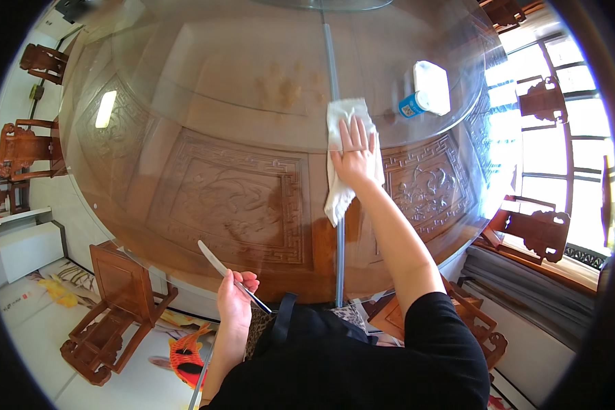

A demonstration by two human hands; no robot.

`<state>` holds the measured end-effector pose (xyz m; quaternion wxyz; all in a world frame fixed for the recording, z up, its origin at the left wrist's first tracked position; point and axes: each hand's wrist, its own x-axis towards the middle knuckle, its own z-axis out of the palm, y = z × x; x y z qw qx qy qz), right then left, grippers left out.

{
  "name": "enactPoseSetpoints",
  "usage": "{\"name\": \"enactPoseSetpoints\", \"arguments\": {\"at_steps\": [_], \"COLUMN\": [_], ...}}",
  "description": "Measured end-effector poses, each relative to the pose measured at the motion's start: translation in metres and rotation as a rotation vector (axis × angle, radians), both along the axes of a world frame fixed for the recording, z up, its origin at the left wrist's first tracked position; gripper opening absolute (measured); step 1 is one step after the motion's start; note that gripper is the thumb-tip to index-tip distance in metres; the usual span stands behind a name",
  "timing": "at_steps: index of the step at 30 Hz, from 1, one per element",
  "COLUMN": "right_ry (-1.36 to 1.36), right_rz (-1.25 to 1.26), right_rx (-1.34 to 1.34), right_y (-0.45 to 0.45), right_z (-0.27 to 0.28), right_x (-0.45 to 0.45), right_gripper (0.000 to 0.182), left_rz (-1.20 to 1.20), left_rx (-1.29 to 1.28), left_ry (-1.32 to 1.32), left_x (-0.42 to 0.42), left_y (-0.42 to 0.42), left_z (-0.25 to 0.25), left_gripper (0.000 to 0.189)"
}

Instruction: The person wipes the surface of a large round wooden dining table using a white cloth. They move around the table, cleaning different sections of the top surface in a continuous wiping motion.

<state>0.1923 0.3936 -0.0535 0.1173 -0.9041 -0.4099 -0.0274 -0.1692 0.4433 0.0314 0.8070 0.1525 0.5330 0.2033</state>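
Note:
My right hand [356, 156] presses flat on a white cloth [340, 200], its fingers slightly spread. The cloth lies over a grey seam strip [340, 261] that runs across the glass-covered carved wooden table [241, 205]. At the near edge of the table, my left hand [236, 297] holds a metal table knife [215, 259] by its handle, with the blade pointing up and to the left. Brownish smudges show on the glass beyond the cloth.
A blue and white canister [413, 104] and a white box-like pack [432, 87] sit at the right of the table. Carved wooden chairs stand around it, one at the near left [118, 307]. A round glass edge [338, 7] shows at the top.

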Motion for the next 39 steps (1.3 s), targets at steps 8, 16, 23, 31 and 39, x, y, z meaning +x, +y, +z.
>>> {"name": "enactPoseSetpoints", "arguments": {"at_steps": [8,16,23,31,39], "right_ry": [0.088,0.324,0.06,0.114,0.162], "right_rz": [-0.018,0.6,0.149,-0.093,-0.05], "right_rx": [-0.05,-0.099,-0.238,-0.349,-0.24], "right_y": [0.007,0.006,-0.003,0.049,0.146], "right_z": [0.007,-0.006,0.014,0.023,0.012], "right_x": [-0.022,-0.149,-0.021,-0.077,-0.136], "right_gripper": [0.053,0.051,0.051,0.055,0.061], "left_rz": [-0.115,-0.167,-0.295,-0.017,-0.024], "left_rx": [-0.014,0.032,0.15,-0.045,-0.141], "left_ry": [-0.009,-0.074,0.14,0.051,-0.227], "left_x": [0.028,0.039,-0.039,-0.115,-0.117], "left_y": [-0.003,0.024,0.08,0.049,0.08], "left_z": [0.008,0.009,0.073,0.071,0.041], "left_gripper": [0.029,0.03,0.032,0.034,0.031]}}
